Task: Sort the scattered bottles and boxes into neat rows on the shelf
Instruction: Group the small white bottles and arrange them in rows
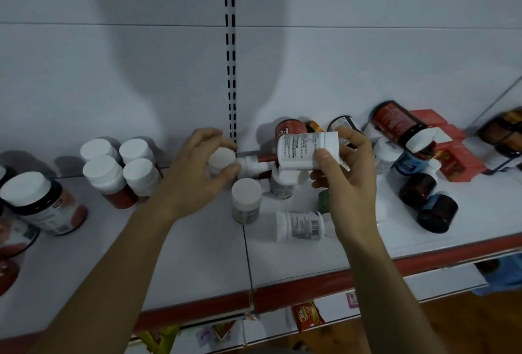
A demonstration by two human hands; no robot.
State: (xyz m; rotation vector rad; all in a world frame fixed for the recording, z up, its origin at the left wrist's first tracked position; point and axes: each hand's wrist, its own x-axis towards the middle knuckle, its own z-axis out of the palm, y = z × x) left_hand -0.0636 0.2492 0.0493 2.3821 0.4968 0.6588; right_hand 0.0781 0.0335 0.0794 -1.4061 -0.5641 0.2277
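Note:
My left hand (195,175) grips a small white-capped bottle (221,159) standing near the shelf's back wall. My right hand (343,175) holds a white labelled bottle (303,150) sideways in the air above the pile, thumb on its cap end. Below it, another white bottle (299,226) lies on its side, and a white bottle (246,203) stands upright. To the left, several red bottles with white caps (118,172) stand in a tidy group. On the right, dark brown bottles (426,203) lie tumbled on the shelf (197,263).
Red boxes (452,153) are stacked at the back right behind a leaning dark bottle (398,124). Larger dark bottles with white caps (36,201) stand at the far left. The shelf has a red front edge (324,283), with packets on a lower shelf beneath.

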